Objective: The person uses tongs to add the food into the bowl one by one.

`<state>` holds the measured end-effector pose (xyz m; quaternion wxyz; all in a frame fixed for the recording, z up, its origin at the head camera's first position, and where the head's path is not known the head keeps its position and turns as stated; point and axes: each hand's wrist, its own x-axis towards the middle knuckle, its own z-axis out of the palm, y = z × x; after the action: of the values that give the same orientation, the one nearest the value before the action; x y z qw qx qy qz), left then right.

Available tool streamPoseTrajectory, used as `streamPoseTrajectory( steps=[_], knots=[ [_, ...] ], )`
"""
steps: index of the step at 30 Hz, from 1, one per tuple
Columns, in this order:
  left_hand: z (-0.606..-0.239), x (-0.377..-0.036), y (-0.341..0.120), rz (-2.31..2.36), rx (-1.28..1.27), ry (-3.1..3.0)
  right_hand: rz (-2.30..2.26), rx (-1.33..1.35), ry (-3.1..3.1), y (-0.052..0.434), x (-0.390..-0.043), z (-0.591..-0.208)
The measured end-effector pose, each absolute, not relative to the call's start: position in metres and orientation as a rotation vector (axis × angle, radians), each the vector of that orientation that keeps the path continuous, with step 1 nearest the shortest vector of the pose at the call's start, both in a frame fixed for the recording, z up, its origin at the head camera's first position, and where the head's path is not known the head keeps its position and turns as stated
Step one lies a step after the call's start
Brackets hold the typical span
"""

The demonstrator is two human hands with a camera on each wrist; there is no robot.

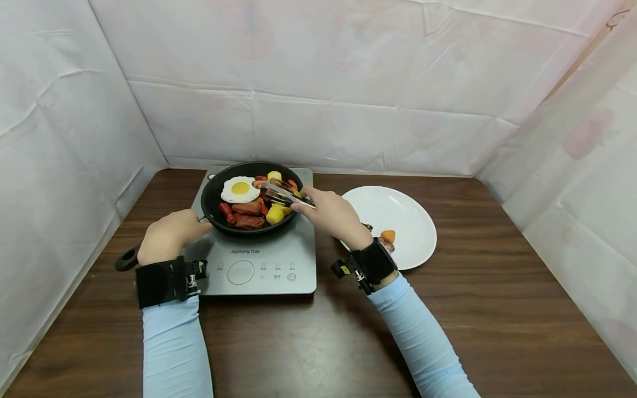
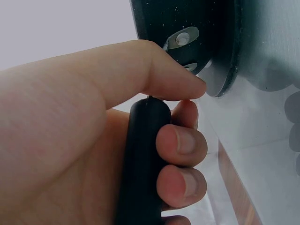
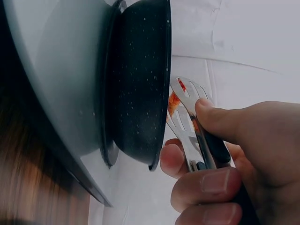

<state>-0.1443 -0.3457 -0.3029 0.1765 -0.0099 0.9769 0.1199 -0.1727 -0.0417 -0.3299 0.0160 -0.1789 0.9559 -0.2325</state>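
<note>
My left hand [image 1: 171, 235] grips the black handle [image 2: 146, 159] of a speckled black frying pan [image 3: 140, 84], fingers curled round it and thumb laid near its top end. The pan sits on a silver induction cooker [image 1: 278, 243]. In it lie a fried egg [image 1: 240, 189], browned meat pieces [image 1: 249, 221], small red sausages [image 1: 225, 208] and yellow chunks [image 1: 275, 215]. With my right hand [image 1: 333, 213] I hold slotted metal tongs [image 3: 187, 117] by their black grips, heads over the pan's right side. Reddish-orange food shows between the tong heads; whether they pinch it, I cannot tell.
A white oval plate [image 1: 403, 204] stands right of the cooker, with an orange piece [image 1: 388, 236] and some meat partly hidden by my right wrist. The wooden table [image 1: 478, 276] is enclosed by white sheeting [image 1: 318, 132] at the back and both sides.
</note>
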Motion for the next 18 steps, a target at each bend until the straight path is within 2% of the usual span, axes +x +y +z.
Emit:
streamPoseTrajectory(
  steps=[18],
  knots=[
    [-0.3039,-0.1468,-0.3445,0.350,-0.018,2.768,-0.755,-0.472,2.917,-0.0445,-0.1727,-0.3296]
  ],
)
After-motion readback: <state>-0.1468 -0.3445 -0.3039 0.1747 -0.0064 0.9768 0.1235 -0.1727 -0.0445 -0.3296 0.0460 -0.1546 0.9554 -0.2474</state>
